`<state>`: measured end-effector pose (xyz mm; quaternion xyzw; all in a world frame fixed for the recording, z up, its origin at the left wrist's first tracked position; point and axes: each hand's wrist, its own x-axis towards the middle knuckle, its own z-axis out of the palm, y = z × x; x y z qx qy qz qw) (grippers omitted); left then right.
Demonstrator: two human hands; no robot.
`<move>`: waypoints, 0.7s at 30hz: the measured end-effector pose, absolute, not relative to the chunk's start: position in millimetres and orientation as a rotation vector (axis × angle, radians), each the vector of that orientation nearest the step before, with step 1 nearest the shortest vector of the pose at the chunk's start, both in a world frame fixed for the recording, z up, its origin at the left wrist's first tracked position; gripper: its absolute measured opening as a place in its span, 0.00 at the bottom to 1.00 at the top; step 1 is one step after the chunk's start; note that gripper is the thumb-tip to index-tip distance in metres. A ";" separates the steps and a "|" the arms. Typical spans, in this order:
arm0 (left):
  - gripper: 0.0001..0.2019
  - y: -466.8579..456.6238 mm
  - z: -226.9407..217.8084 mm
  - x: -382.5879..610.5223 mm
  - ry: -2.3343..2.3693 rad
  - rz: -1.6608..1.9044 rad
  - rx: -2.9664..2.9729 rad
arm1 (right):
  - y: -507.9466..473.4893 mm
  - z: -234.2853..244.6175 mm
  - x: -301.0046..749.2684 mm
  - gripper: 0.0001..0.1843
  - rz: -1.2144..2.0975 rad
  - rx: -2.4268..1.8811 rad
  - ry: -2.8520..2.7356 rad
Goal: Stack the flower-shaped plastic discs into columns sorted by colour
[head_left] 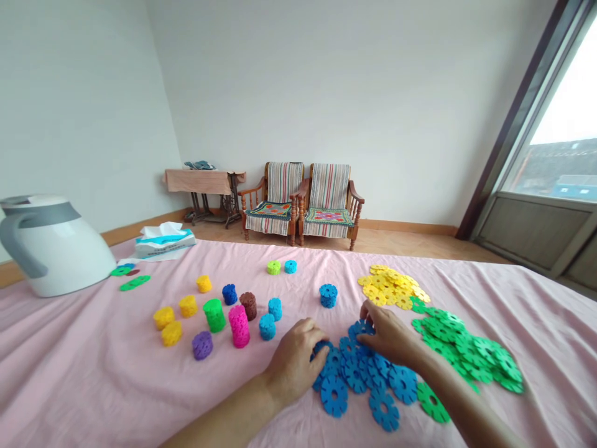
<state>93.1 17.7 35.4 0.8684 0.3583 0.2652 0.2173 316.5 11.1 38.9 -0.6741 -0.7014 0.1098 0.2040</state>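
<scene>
My left hand point(298, 359) is closed at the left side of a loose pile of blue snowflake discs point(355, 376), its fingers and thumb around one or more blue discs point(319, 352); how many is hidden. At the pile's far side, my right hand point(390, 331) pinches a blue snowflake disc point(359, 330) between thumb and fingers. Just beyond the hands stands a short blue stack point(328, 296). To the left of my left hand are two light-blue stacks point(267, 326) and a tall pink stack point(239, 326).
Green discs point(459, 345) spread at the right, with yellow discs point(392, 286) behind them. Several yellow stacks point(171, 333), a green stack point(214, 315) and a purple stack point(202, 345) stand at left. A white jug point(69, 249) and tissue pack point(165, 241) sit on the pink cloth point(116, 373).
</scene>
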 end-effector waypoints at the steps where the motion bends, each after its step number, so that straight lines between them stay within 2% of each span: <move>1: 0.10 17.8 35.0 93.2 0.995 0.745 2.406 | 12.9 38.9 316.9 0.09 0.331 -1.856 -1.928; 4: 0.09 18.5 32.9 93.5 1.000 0.777 2.399 | 23.2 40.3 318.2 0.05 0.516 -1.758 -1.764; 8: 0.09 20.2 28.9 92.8 1.023 0.841 2.335 | 42.2 47.6 311.2 0.08 0.787 -1.573 -1.465; 13: 0.09 21.8 24.8 91.2 1.023 0.895 2.256 | 63.6 55.9 296.3 0.09 0.734 -1.549 -1.312; 17: 0.10 22.5 21.6 90.3 1.024 0.922 2.223 | 71.8 43.8 297.4 0.07 0.691 -1.632 -1.301; 21: 0.17 22.0 22.6 90.5 1.062 1.014 2.159 | 64.7 32.9 296.2 0.06 0.788 -1.616 -1.447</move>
